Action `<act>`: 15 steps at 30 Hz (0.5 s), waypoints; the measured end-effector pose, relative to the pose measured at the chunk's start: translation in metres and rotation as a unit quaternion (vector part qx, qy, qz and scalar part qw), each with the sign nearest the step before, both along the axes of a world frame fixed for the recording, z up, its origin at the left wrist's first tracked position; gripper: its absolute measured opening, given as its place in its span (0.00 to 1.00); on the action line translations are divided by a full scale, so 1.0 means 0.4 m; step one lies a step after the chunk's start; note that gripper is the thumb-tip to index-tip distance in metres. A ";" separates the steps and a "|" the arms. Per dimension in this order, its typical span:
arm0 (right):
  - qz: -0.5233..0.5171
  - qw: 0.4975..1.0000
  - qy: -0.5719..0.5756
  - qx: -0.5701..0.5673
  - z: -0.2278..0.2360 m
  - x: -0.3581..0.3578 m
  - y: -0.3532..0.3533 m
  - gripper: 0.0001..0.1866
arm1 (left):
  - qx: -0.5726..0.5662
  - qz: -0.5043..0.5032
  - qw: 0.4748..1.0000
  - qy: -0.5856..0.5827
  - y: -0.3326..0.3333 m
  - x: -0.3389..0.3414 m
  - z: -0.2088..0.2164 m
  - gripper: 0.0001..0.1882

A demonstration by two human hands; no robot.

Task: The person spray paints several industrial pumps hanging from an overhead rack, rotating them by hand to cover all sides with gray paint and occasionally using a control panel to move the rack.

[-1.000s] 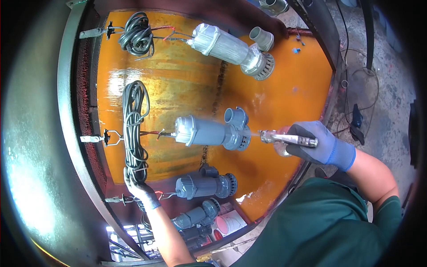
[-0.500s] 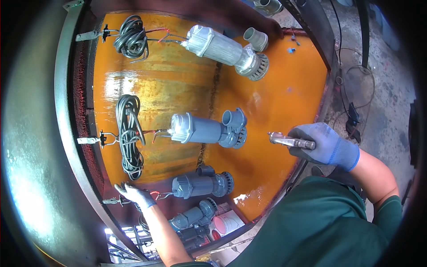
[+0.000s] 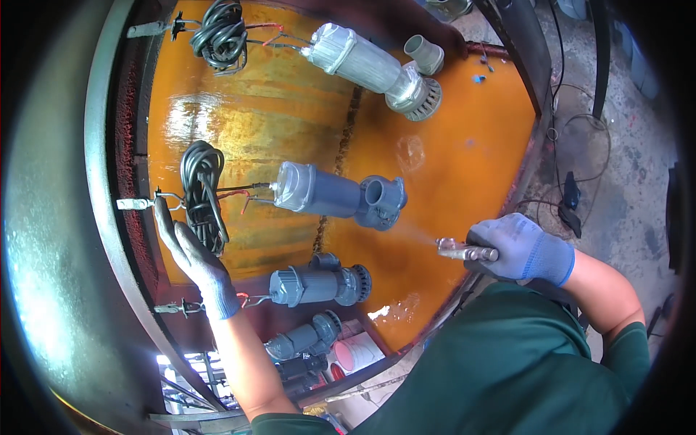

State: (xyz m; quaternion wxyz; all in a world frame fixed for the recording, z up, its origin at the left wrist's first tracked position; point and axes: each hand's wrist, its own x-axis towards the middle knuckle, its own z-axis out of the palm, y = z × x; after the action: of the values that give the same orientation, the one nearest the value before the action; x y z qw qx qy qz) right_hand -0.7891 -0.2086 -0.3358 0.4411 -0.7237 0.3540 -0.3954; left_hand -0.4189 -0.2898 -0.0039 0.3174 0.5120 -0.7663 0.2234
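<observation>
My right hand [image 3: 516, 245], in a blue-grey glove, is closed around a metal spray gun [image 3: 464, 251]. A faint mist runs from its nozzle toward the lower end of the middle pump [image 3: 330, 194], which is coated grey and has a paler cap. My left hand [image 3: 192, 257], gloved too, reaches up with fingers stretched out beside the coiled black cable [image 3: 201, 185]. Its fingertips are at the hanging hook [image 3: 168, 199] of that pump; whether they press on it I cannot tell. Above hangs a silvery pump [image 3: 366, 65], below a grey pump [image 3: 313, 285].
A dark metal rail [image 3: 101, 156] curves along the left, carrying the hooks. Behind the pumps stands an orange-coated booth wall [image 3: 449, 159]. Farther down hang more grey pumps [image 3: 304, 337] near a pinkish-white bucket [image 3: 357, 353]. Hoses and a dark tool [image 3: 570, 196] lie on the floor at right.
My left hand has moved up from the lower coil to the middle hook. The middle pump has turned, its outlet facing more toward me. Mist now leaves the spray gun, which shifted slightly down.
</observation>
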 end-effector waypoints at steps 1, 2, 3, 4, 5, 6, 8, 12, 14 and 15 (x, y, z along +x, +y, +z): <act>0.004 0.999 -0.021 -0.026 -0.011 0.008 0.006 0.14 | 0.023 0.026 0.999 0.004 -0.006 -0.018 0.001 0.28; 0.008 0.998 -0.043 -0.052 -0.018 0.012 0.011 0.13 | 0.046 0.024 0.998 0.017 -0.013 -0.030 -0.003 0.29; -0.002 0.999 -0.040 -0.033 -0.011 0.014 0.010 0.13 | 0.103 0.020 0.986 0.132 -0.026 -0.032 -0.008 0.30; -0.001 0.999 -0.040 -0.032 0.006 0.014 0.007 0.13 | 0.157 0.017 0.957 0.244 -0.034 -0.031 -0.010 0.30; -0.029 0.998 -0.058 0.006 0.030 0.010 0.005 0.13 | 0.131 0.019 0.979 0.158 -0.035 -0.032 -0.021 0.31; -0.057 0.994 -0.076 0.045 0.047 0.012 0.001 0.13 | 0.131 0.019 0.978 0.159 -0.037 -0.021 -0.022 0.31; -0.082 0.992 -0.091 0.035 0.060 0.018 -0.006 0.13 | 0.124 -0.019 0.977 0.170 -0.043 0.004 -0.024 0.32; -0.001 0.998 -0.066 -0.024 0.060 0.032 -0.012 0.13 | 0.114 -0.059 0.969 0.210 -0.043 0.061 -0.032 0.33; -0.058 0.997 -0.025 -0.043 0.038 0.049 -0.018 0.13 | 0.107 -0.021 0.978 0.175 -0.020 0.023 -0.033 0.32; -0.097 0.994 -0.044 -0.032 0.035 0.051 -0.024 0.13 | 0.102 0.001 0.982 0.157 -0.016 0.014 -0.034 0.32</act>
State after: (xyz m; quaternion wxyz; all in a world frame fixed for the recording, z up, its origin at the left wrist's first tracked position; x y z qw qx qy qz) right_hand -0.7687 -0.2181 -0.3216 0.3921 -0.6814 0.3898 -0.4795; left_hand -0.4133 -0.2963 -0.0176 0.3798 0.5708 -0.7253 0.0616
